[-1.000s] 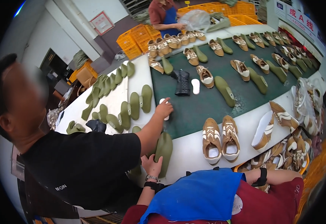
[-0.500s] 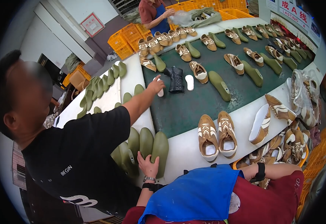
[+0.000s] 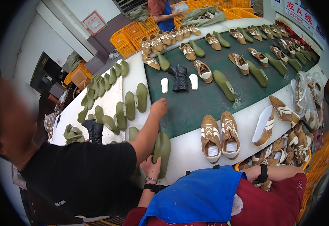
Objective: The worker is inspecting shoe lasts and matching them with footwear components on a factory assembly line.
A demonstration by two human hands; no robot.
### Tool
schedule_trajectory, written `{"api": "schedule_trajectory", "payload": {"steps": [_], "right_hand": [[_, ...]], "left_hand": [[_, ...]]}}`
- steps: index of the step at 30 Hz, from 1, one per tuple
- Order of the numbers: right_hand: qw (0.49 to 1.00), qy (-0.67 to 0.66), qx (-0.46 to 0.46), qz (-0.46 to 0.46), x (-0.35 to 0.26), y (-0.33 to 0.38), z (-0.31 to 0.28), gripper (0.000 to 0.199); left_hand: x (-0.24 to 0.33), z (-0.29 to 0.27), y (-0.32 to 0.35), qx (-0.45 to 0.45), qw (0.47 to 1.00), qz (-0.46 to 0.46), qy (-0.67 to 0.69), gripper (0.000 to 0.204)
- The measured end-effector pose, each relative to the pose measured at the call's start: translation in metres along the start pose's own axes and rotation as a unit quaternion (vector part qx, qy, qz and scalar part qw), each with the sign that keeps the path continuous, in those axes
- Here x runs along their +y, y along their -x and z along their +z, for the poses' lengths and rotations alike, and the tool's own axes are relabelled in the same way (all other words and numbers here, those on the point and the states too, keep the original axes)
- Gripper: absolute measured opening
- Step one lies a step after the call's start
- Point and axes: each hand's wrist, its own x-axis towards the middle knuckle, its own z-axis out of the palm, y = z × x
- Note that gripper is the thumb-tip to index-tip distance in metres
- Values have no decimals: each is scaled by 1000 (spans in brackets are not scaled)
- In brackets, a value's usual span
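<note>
At the lower middle, my left hand (image 3: pixel 150 167), with a watch at its wrist, is closed against a green shoe last (image 3: pixel 162 152) standing at the near table edge. Its fingertips are partly hidden. My right forearm (image 3: pixel 275 172), with a black band, bends in from the right; its hand is out of sight behind my blue apron (image 3: pixel 194 196). To the right of the last, a pair of brown-and-white sneakers (image 3: pixel 210 137) sits on the white ledge. Farther right are a sneaker showing its white sole (image 3: pixel 260 126) and another sneaker (image 3: pixel 284 110) lying tilted.
A co-worker in black leans in from the left, their hand (image 3: pixel 159 107) above the table. The green belt (image 3: pixel 183 113) carries a black boot (image 3: pixel 180 78), white insoles (image 3: pixel 164 85), sneakers and several lasts. A yellow basket of sneakers (image 3: pixel 296 150) stands at right. Another person (image 3: pixel 163 15) stands beyond.
The co-worker's hand has drawn back toward me from the white insole, which now lies beside the black boot. The co-worker leans lower, uncovering more lasts. My left hand stays by the last.
</note>
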Motion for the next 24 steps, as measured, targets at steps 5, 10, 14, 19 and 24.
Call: {"api": "schedule_trajectory", "payload": {"steps": [5, 10, 14, 19, 24], "right_hand": [[999, -31, 30, 4, -4, 3, 2, 67], [996, -4, -83, 46, -7, -11, -9, 60], [994, -30, -68, 85, 3, 0, -5, 58], [999, -45, 18, -15, -2, -2, 2, 64], [1000, -21, 17, -4, 0, 7, -5, 63]], "left_hand": [[-87, 82, 11, 9, 993, 38, 114, 63], [38, 56, -161, 93, 915, 366, -145, 13], [-15, 50, -29, 68, 960, 248, -110, 32], [17, -8, 8, 79, 994, 37, -66, 58], [2, -5, 4, 33, 998, 45, 23, 47]]}}
